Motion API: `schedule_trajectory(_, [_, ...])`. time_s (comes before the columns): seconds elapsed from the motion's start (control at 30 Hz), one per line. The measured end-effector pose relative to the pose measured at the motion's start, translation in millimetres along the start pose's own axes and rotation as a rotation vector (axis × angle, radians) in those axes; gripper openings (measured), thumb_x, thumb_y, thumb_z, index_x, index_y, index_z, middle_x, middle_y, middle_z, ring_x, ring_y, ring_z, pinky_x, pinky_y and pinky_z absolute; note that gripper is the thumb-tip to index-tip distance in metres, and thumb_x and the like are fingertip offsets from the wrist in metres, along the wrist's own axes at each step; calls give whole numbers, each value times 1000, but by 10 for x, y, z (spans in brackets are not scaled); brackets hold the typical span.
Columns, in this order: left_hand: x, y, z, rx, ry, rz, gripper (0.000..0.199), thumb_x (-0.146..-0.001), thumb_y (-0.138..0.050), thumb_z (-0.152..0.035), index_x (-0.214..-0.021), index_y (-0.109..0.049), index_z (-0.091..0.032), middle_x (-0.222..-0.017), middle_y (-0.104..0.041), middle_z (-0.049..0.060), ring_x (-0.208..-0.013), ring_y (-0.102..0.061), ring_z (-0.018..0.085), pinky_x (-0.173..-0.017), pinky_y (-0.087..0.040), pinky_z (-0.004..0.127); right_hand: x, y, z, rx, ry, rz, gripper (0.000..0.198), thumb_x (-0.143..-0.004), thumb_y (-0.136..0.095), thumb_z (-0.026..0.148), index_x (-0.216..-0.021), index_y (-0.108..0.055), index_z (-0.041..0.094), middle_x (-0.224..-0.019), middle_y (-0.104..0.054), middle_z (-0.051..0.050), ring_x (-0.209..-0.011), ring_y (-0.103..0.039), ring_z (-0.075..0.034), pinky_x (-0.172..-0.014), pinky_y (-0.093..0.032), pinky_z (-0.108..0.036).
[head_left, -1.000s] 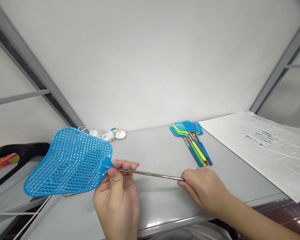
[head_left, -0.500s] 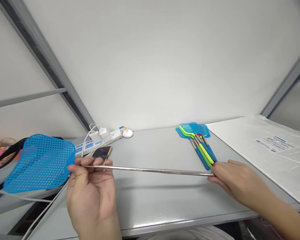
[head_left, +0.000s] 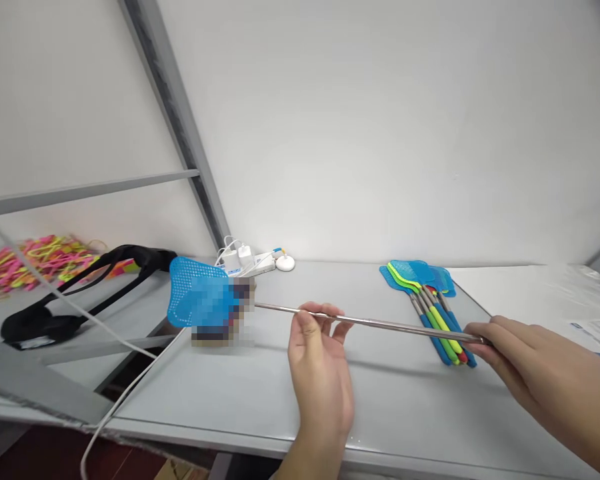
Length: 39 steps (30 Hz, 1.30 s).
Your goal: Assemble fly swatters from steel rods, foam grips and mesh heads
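A fly swatter with a blue mesh head (head_left: 185, 290) and a long, drawn-out metal rod (head_left: 405, 327) spans the space between my hands, above the table. My left hand (head_left: 323, 373) pinches the rod near its middle, thumb against fingertips. At the rod's right end my right hand (head_left: 545, 373) is closed around the swatter, hiding most of the grip; a bit of blue shows beyond the hand. Behind the rod lies a pile of several shorter fly swatters (head_left: 430, 307), with blue, green and yellow handles and blue and yellow-green heads.
A power strip (head_left: 257, 265) with white chargers and a round white device (head_left: 285, 263) sit by the wall. A blurred-out object (head_left: 215, 333) lies under the swatter head. Left are a black strap item (head_left: 45, 323), pink-yellow cords (head_left: 35, 263) and a metal frame (head_left: 180, 120). White packaging (head_left: 530, 287) lies right.
My left hand has slid along the rod from beside the mesh head towards its middle. My right hand still grips the other end. The view has turned left.
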<state>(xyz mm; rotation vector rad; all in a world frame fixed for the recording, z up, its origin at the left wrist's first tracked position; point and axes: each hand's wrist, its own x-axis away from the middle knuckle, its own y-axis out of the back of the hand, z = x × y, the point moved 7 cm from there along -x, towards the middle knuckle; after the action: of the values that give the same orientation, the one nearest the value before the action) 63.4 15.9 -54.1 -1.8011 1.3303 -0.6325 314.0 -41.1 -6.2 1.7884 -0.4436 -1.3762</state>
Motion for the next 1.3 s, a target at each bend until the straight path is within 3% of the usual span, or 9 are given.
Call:
schedule_trajectory(0.07, [88, -74, 16, -34, 1, 61, 19, -93, -59, -40, -92, -64, -22, -90, -65, 3, -89, -63, 15, -83, -53, 32, -137, -2, 182, 35, 55, 71, 28, -99, -42, 44, -98, -62, 24, -79, -64, -2, -66, -58, -20, -61, -34, -33])
schedule_trajectory(0.13, [177, -139, 87, -54, 54, 124, 20, -93, -59, -39, -91, -65, -20, -94, -66, 5, -92, -64, 17, -85, -52, 34, -302, 51, 438, 28, 134, 48, 32, -98, -41, 49, -101, -60, 23, -84, -66, -4, -69, -60, -21, -63, -35, -34])
schedule_trajectory(0.23, [265, -160, 202, -25, 148, 143, 21, -95, -56, -40, -95, -64, -20, -95, -67, 6, -89, -66, 19, -83, -53, 37, -535, 15, 815, 2, 227, 102, 28, -101, -40, 41, -86, -57, 23, -72, -61, -2, -61, -55, -18, -58, -29, -33])
schedule_trajectory(0.4, [80, -61, -51, -58, -3, 85, 18, -94, -59, -36, -90, -65, -20, -89, -67, 3, -89, -66, 16, -87, -52, 33, -774, -216, 995, -56, 166, 143, 32, -102, -38, 43, -80, -50, 24, -65, -57, 3, -55, -52, -16, -54, -24, -30])
schedule_trajectory(0.57, [-286, 136, -449, -20, -134, -53, 17, -93, -61, -33, -84, -66, -19, -84, -68, 0, -80, -68, 12, -79, -54, 27, -790, -386, 770, -63, 140, 187, 36, -103, -33, 44, -81, -52, 23, -65, -59, 2, -58, -55, -17, -54, -25, -29])
schedule_trajectory(0.83, [-425, 218, -706, 11, -215, -77, 19, -93, -60, -28, -79, -67, -18, -78, -68, -1, -72, -67, 10, -75, -55, 22, -456, -124, 208, 43, 185, 143, 35, -100, -40, 43, -75, -54, 24, -57, -53, 2, -50, -49, -16, -52, -26, -29])
schedule_trajectory(1.03, [-497, 228, -837, 50, -231, -132, 23, -96, -54, -21, -76, -65, -18, -76, -66, -3, -71, -65, 6, -76, -53, 18, -137, -10, -45, 125, 191, 103, 31, -98, -45, 41, -74, -55, 25, -58, -54, 2, -49, -49, -16, -51, -28, -30])
schedule_trajectory(1.13, [-499, 200, -775, 75, -209, -111, 23, -97, -54, -22, -77, -65, -18, -77, -65, -3, -70, -64, 6, -75, -53, 19, -40, 52, -124, 182, 215, 57, 31, -98, -44, 40, -73, -55, 26, -57, -52, 1, -49, -49, -16, -52, -30, -32])
schedule_trajectory(1.3, [-445, 189, -386, 30, -21, -80, 16, -93, -61, -32, -84, -66, -19, -87, -68, 0, -79, -67, 12, -78, -54, 29, 59, 31, -385, 198, 88, 20, 25, -97, -50, 38, -77, -57, 25, -65, -57, -1, -58, -53, -18, -57, -34, -34])
